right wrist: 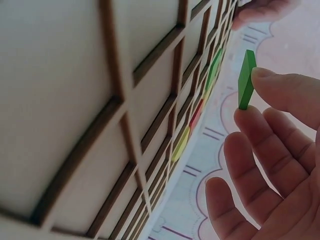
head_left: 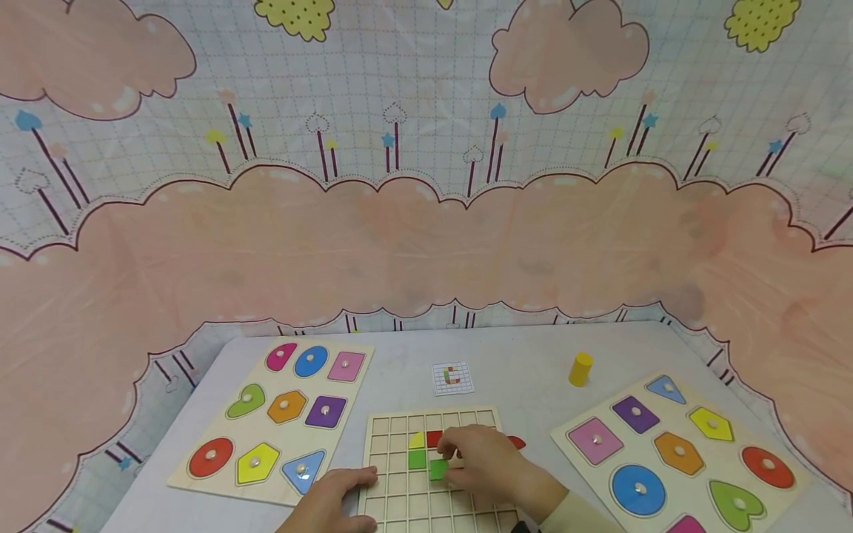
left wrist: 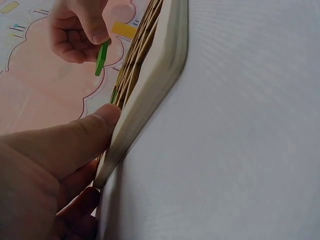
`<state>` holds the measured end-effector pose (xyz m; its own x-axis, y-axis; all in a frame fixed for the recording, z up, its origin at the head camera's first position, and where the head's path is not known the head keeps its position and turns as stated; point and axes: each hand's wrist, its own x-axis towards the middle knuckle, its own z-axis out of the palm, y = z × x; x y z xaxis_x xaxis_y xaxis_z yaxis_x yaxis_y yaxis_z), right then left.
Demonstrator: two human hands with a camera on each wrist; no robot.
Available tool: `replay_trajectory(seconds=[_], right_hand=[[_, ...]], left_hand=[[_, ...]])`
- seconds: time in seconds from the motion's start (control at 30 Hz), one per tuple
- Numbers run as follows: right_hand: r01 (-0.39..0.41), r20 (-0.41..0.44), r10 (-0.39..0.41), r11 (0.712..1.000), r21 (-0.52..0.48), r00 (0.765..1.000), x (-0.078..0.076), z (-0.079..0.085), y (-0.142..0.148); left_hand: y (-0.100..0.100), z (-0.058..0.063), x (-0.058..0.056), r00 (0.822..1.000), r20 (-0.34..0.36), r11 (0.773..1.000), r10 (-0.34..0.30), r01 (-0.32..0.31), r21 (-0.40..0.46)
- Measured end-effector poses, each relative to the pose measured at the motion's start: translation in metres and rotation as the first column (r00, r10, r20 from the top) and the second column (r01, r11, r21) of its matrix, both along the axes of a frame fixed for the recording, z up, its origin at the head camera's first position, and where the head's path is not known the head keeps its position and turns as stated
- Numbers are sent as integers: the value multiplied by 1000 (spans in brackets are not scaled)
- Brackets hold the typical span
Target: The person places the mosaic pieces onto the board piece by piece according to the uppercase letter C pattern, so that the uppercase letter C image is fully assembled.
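Observation:
Over the middle of a wooden grid board [head_left: 396,511], my right hand [head_left: 483,463] pinches a green square tile [right wrist: 246,80] between thumb and fingertip. The tile is tilted on edge and held apart from the board in the right wrist view. My left hand [head_left: 333,503] rests at the board's left edge, its thumb [left wrist: 85,132] touching the rim. In the board's cells lie a yellow curved tile [head_left: 416,441], another green square tile [head_left: 417,460] and a red tile [head_left: 433,439], partly covered by the right hand. A red piece [head_left: 517,442] shows behind that hand.
A pattern card [head_left: 453,378] lies beyond the board. A yellow cylinder [head_left: 580,370] stands at the back right. Knobbed shape boards lie on both sides, the left one [head_left: 256,411] and the right one [head_left: 656,422]. A patterned cloth [head_left: 400,252] hangs behind the table.

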<state>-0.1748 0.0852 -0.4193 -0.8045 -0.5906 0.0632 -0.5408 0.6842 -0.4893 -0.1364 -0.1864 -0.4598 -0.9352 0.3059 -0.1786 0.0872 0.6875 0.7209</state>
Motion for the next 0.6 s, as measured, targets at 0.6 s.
replay_trajectory(seconds=[0.6], right_hand=[[6, 19, -7, 999, 41, 1000, 1, -1, -16]], left_hand=[[1, 2, 0, 1000, 16, 1000, 13, -13, -7]])
